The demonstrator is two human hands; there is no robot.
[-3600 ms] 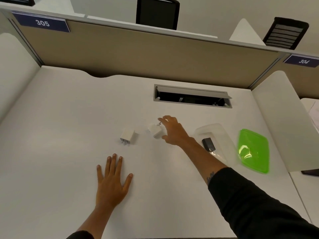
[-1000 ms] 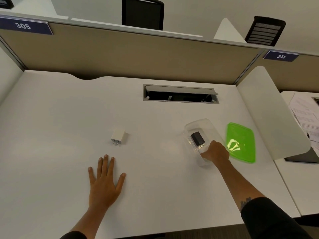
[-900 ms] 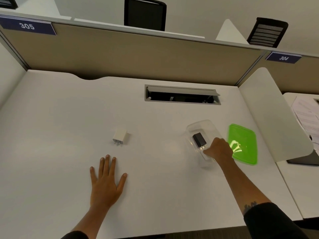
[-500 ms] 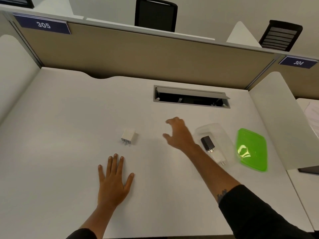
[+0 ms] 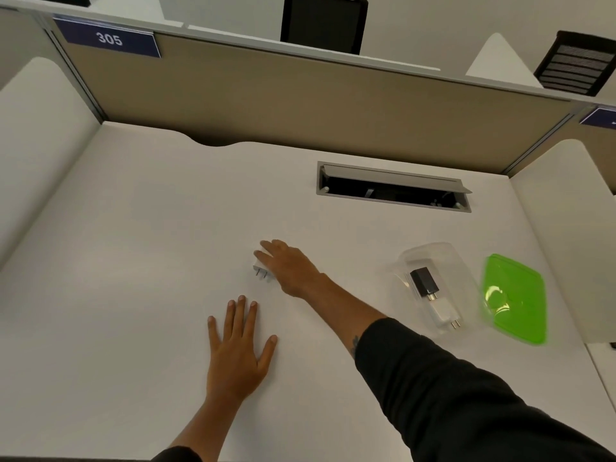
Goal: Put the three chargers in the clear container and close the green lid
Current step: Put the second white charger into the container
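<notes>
1. Right now I'm on the third pick: my right hand (image 5: 290, 269) lies over the last white charger (image 5: 261, 270), fingers draped across its top, but I cannot tell whether they have closed on it yet
2. My left hand (image 5: 237, 353) is spread flat and empty on the worktop (image 5: 133, 261), just on the near side of the right hand, palm down, holding nothing
3. Two chargers already lie in the clear container (image 5: 428, 258), well off to the right of my right hand: a black charger (image 5: 424, 281) at the far end and a white charger (image 5: 441, 310) nearer me, end to end, prongs pointing toward me
4. Next move, as I judge it: pinch the loose charger by its sides, lift it clear, carry it rightward and set it beside the other two; there looks to be little spare room, so it may need to go in alongside
5. After that the green lid (image 5: 513, 298), lying just right of the container, has to go on top and be pressed shut
6. Looks-wise, the loose charger is a small white cube, mostly hidden under my fingers, with two metal prongs poking out toward my left hand
</notes>
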